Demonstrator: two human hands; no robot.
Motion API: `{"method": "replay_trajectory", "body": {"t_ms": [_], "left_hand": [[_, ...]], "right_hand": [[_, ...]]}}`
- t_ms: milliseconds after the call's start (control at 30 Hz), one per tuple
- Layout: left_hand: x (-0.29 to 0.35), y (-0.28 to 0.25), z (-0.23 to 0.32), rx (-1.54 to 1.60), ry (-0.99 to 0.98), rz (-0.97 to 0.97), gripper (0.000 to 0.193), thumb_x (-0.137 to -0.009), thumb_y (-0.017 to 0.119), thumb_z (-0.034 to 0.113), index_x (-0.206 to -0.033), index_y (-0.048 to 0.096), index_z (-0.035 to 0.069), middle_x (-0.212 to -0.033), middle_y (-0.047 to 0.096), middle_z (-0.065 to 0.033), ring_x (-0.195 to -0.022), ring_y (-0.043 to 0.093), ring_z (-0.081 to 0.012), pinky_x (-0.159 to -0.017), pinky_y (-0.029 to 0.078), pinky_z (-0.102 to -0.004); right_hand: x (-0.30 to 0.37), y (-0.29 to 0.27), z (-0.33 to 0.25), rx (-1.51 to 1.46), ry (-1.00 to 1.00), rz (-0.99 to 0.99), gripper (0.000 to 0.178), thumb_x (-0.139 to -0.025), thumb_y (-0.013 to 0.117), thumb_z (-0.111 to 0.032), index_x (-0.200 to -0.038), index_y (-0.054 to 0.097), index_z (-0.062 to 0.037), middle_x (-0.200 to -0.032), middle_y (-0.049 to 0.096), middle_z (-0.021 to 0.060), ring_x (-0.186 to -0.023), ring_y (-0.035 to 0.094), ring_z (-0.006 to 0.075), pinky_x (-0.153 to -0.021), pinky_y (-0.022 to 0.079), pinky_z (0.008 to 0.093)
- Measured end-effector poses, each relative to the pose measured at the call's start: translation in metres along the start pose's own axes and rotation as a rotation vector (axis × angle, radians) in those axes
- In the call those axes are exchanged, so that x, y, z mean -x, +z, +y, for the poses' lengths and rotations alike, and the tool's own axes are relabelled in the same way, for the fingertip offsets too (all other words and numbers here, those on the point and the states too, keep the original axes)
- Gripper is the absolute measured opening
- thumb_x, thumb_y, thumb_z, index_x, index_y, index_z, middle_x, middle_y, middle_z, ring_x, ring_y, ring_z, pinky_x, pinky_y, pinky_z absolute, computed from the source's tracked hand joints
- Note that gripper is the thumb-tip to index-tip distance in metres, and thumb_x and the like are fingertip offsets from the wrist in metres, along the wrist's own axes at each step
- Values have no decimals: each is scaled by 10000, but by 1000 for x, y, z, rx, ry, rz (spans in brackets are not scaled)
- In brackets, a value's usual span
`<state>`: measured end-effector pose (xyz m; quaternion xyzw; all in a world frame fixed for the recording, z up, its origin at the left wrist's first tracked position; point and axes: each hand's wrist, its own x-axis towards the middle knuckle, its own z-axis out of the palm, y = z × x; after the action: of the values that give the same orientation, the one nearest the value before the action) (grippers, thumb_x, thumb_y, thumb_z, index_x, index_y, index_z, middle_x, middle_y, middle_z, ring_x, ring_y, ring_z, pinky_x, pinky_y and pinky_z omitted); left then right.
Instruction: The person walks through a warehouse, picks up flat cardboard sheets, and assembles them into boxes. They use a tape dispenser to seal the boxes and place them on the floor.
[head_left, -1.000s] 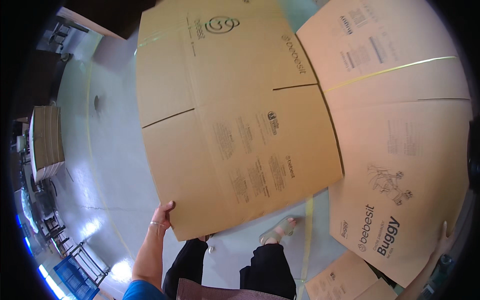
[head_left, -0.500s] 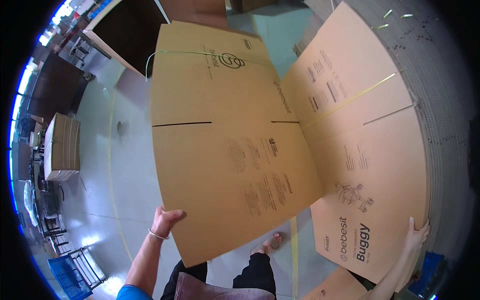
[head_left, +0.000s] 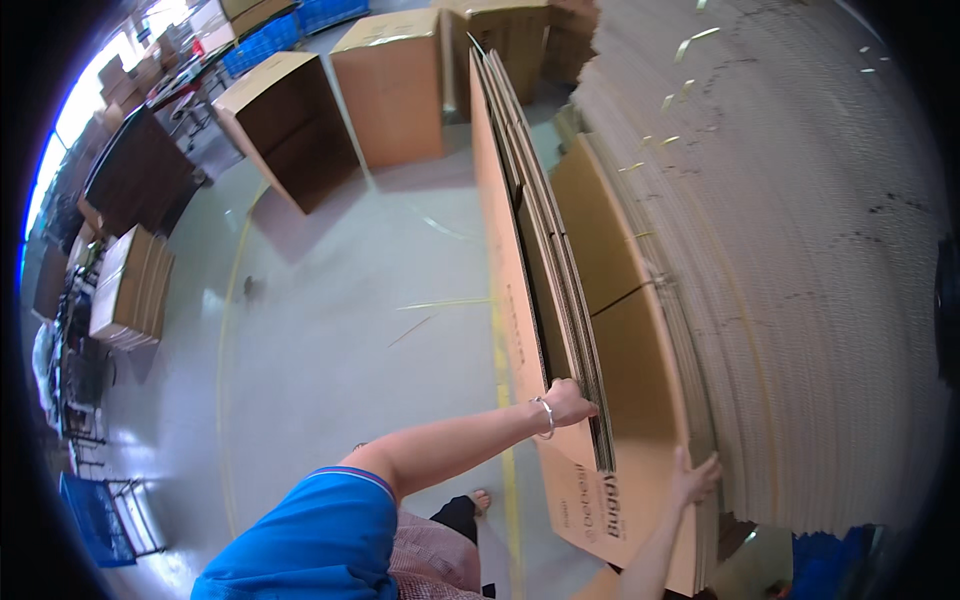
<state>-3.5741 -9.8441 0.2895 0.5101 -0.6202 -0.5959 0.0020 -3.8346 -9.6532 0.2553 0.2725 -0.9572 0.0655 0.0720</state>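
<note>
My left hand (head_left: 568, 402), with a bracelet at the wrist, is closed over the top edge of several flattened cardboard boxes (head_left: 520, 270). They stand on edge, pressed close together, running away from me. To their right, more flattened cardboard (head_left: 640, 390) leans against a tall stack, forming a V with the first group. My right hand (head_left: 694, 478) grips the outer edge of this leaning cardboard, thumb on the inner face. Its fingertips are partly out of sight behind the edge.
A tall stack of corrugated cardboard (head_left: 780, 330) fills the right side. Ahead stand an open-sided box (head_left: 285, 125) and an upright carton (head_left: 390, 95). At the left are another carton (head_left: 130, 290) and a blue chair (head_left: 95, 515). Yellow lines and a loose strap (head_left: 445, 303) mark the floor.
My left hand has swung right with the flattened boxes, from a broad face toward me to nearly edge-on. My right hand stays on the leaning cardboard. My view has shifted.
</note>
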Motion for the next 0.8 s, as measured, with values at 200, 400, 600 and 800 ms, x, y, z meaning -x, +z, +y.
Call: {"method": "replay_trajectory", "body": {"t_ms": [200, 400, 600, 800], "left_hand": [[-12, -4, 44, 6, 709, -152, 258, -790, 604, 56, -1045, 609, 23, -964, 642, -127, -851, 650, -254, -716, 546, -313], [-133, -94, 43, -1265, 904, 70, 741, -693, 693, 169, -1364, 378, 156, -1454, 276, -80, -1384, 167, -328, -1115, 159, -549], [-195, -131, 51, -1166, 1194, -131, 357, -783, 535, 202, -1127, 496, 117, -1288, 422, -71, -1199, 380, -251, -1051, 300, -406], [-209, -123, 1, -1198, 1136, 68, 455, -856, 486, 253, -1295, 450, 142, -1432, 300, -70, -1388, 156, -290, -1118, 209, -435]], "right_hand": [[44, -18, -95, -621, -407, -257, 827, -711, 745, -324, -1383, 324, -88, -1364, 376, 166, -1279, 318, 360, -1039, 241, 513], [48, -11, -112, -630, -297, -214, 866, -685, 767, -330, -1391, 321, -105, -1380, 363, 164, -1265, 332, 363, -1038, 227, 517], [49, -24, -140, -504, -59, -276, 795, -718, 746, -327, -1374, 358, -104, -1399, 366, 165, -1292, 326, 356, -1059, 210, 500], [29, 2, -134, -664, 154, -436, 733, -748, 726, -298, -1364, 386, -90, -1378, 393, 175, -1283, 350, 336, -1073, 241, 454]]}}
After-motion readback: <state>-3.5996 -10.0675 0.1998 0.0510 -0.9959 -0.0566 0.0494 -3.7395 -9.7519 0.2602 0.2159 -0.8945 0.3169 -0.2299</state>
